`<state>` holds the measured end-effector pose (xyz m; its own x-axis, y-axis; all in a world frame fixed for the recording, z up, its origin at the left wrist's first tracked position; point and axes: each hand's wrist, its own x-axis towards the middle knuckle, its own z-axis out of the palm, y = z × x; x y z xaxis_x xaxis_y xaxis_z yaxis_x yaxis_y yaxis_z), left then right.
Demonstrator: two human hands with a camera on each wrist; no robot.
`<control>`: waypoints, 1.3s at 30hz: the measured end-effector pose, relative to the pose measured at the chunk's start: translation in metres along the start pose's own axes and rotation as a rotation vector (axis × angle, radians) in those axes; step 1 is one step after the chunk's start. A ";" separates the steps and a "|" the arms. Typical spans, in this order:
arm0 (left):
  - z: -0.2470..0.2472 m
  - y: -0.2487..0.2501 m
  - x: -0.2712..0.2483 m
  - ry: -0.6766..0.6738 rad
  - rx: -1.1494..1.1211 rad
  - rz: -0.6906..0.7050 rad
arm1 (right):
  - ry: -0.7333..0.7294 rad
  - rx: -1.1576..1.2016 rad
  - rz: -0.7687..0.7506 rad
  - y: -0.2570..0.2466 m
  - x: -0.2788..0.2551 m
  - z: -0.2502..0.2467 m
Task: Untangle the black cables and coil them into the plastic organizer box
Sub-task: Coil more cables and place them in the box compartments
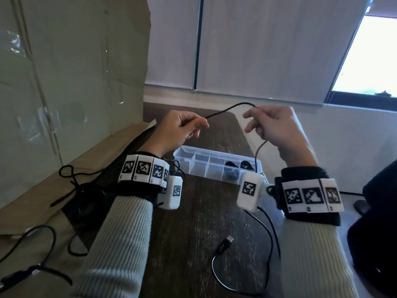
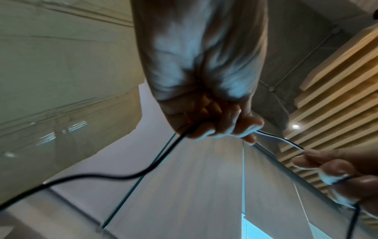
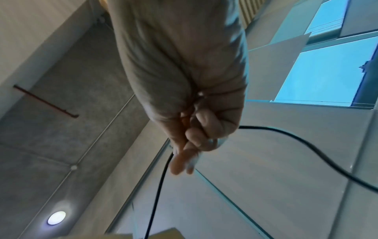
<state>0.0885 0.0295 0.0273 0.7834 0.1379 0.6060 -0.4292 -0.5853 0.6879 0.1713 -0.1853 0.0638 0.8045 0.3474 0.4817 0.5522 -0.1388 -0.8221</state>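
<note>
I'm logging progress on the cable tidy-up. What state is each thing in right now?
left hand: raised, pinching the black cable
right hand: raised, gripping the same cable
black cable: arched slack between the hands, its USB plug lying on the table
organizer box: open, coiled dark cables in its right compartments
other cables: loose on the cardboard at left, not coiled

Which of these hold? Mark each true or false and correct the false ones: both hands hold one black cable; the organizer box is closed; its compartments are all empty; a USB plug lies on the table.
1. Both hands hold one black cable: true. The left hand and right hand pinch the black cable stretched between them.
2. The organizer box is closed: false. It is open.
3. All compartments are empty: false. Coiled cables fill the right-hand ones.
4. A USB plug lies on the table: true.
</note>
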 end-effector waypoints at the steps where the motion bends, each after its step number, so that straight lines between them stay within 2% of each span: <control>1: 0.001 -0.004 0.000 -0.012 -0.015 0.002 | 0.032 0.041 0.019 0.001 0.000 -0.005; 3: 0.005 -0.014 0.000 -0.041 -0.004 -0.003 | 0.091 0.119 0.041 0.000 -0.001 -0.009; 8: 0.008 -0.048 -0.004 -0.034 0.202 -0.132 | 0.279 0.350 0.048 -0.007 -0.003 -0.022; 10: 0.001 -0.059 -0.005 -0.010 0.275 -0.194 | 0.319 0.339 0.018 -0.006 -0.004 -0.031; 12: -0.005 -0.061 -0.004 0.022 0.297 -0.200 | 0.309 0.200 0.011 -0.001 -0.003 -0.039; 17: -0.008 -0.033 0.003 0.025 0.445 -0.054 | 0.129 -0.435 0.032 0.014 0.004 -0.041; 20: 0.002 -0.016 0.006 0.012 0.506 0.036 | -0.139 -0.453 -0.067 0.002 -0.001 -0.022; 22: 0.009 -0.004 0.008 0.005 0.468 0.077 | -0.347 -0.497 -0.114 -0.008 -0.007 -0.004; 24: 0.013 0.006 0.008 0.020 0.388 0.122 | -0.441 -0.594 -0.143 -0.011 -0.010 0.013; 27: 0.013 0.013 0.006 0.020 0.239 0.124 | -0.367 -0.568 -0.161 -0.010 -0.008 0.024; 32: 0.003 -0.004 0.003 0.003 0.071 0.032 | -0.011 -0.042 -0.060 -0.016 -0.008 0.001; 35: 0.008 -0.008 0.003 -0.012 0.004 -0.018 | 0.024 0.063 -0.005 -0.019 -0.011 -0.008; 39: 0.029 -0.006 0.002 -0.155 0.007 -0.097 | 0.184 0.191 -0.029 -0.026 -0.012 -0.002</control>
<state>0.1063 0.0099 0.0128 0.8812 0.0693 0.4677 -0.3456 -0.5808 0.7371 0.1474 -0.1872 0.0803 0.8249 0.1720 0.5385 0.5382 0.0528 -0.8412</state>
